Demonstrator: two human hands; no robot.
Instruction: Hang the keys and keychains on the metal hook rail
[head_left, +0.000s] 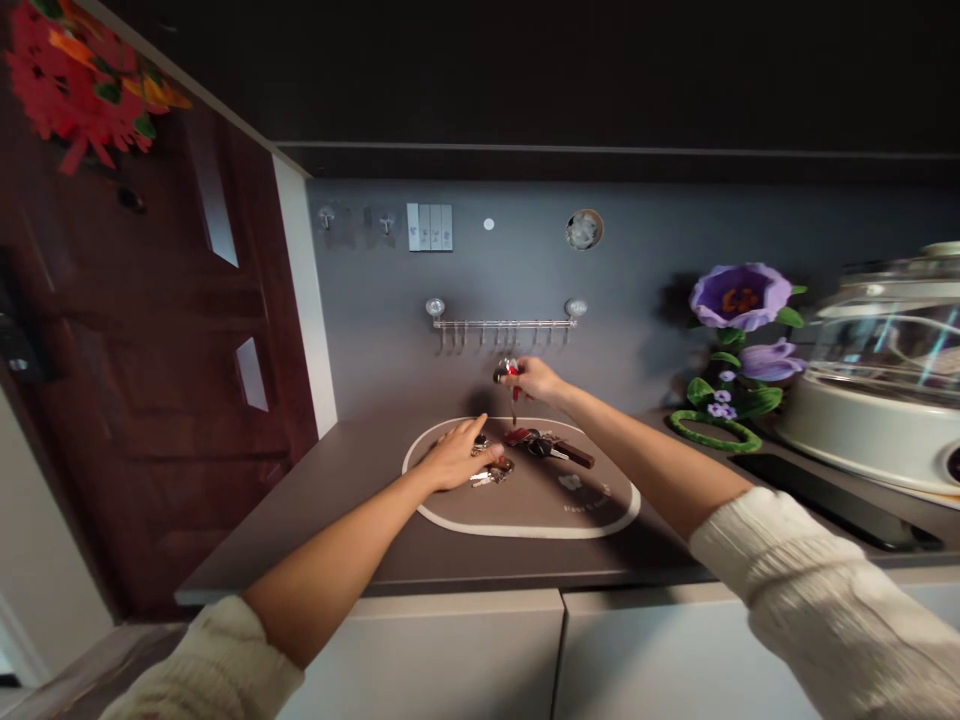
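Some likely light, stiff keys (513,371) are hanging pinched in the right hand (541,381), best gripped up top, the left hand (454,455) spread.

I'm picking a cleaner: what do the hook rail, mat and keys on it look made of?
Hook rail: likely polished metal, judging by its bright glints. Mat: matte, without glare, perhaps rubber or fabric; I can't tell. Keys: probably bare metal, from their silvery shine.
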